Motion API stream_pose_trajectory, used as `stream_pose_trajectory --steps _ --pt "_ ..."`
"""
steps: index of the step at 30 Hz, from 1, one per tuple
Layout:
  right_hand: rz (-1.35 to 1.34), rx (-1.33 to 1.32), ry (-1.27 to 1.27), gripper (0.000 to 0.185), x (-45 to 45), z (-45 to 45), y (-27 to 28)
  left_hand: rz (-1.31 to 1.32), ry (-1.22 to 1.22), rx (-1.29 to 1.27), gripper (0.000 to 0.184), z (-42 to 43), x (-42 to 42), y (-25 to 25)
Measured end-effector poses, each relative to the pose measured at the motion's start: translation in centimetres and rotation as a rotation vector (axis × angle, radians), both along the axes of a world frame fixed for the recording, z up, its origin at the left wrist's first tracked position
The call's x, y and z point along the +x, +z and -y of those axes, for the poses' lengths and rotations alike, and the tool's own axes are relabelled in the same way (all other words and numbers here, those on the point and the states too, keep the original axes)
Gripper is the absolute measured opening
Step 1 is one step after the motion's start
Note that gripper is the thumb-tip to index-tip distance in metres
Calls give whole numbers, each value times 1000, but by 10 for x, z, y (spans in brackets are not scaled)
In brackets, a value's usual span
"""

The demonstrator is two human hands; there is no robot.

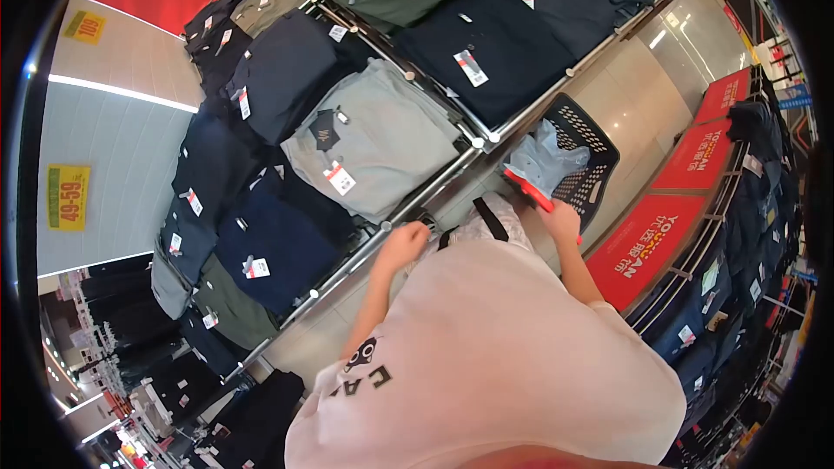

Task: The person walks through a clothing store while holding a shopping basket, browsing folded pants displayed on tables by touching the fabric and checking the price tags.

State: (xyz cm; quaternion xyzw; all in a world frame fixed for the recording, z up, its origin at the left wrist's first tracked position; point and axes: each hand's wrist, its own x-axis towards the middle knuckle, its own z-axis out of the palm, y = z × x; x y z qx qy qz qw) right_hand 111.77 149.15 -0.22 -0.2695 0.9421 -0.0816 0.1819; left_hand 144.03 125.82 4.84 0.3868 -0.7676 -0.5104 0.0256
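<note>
My right hand (561,222) is wrapped round the red handle (526,188) of a dark, perforated shopping basket (599,141). A light blue folded garment (547,159) lies in the basket, close to the handle. My left hand (405,245) is loosely closed in front of my body, with nothing visible in it. It is nearest to the metal rail at the rack's edge, below a stack of light grey trousers (391,135) with a dark tag and a white-and-red price label.
A metal display rack (476,144) with folded dark, green and grey trousers runs along the left and top. On the right stands another rack with red sign panels (647,247) and folded jeans. Tiled floor (638,78) lies between them. Yellow price signs (69,197) hang at left.
</note>
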Motion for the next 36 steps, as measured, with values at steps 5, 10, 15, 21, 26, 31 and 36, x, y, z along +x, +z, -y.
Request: stream_pose_trajectory --steps 5,10,15,21,26,31,36 --pt "124 -126 13 42 -33 11 4 221 174 282 44 19 -13 -33" --pt "201 -212 67 44 -96 10 -11 72 705 507 34 -68 17 -147" --pt "278 -225 65 44 -140 4 -8 396 155 304 32 -131 7 -157" --pt "274 -224 23 43 -192 11 0 475 -74 298 32 -149 -25 -102" --pt "204 -201 -42 41 -230 16 0 492 374 591 36 -88 -85 -78" --pt "149 -219 -72 40 -263 18 2 466 149 696 41 -41 -149 -86" --pt "127 -238 -67 37 -290 17 -3 397 110 483 41 -21 -181 -144"
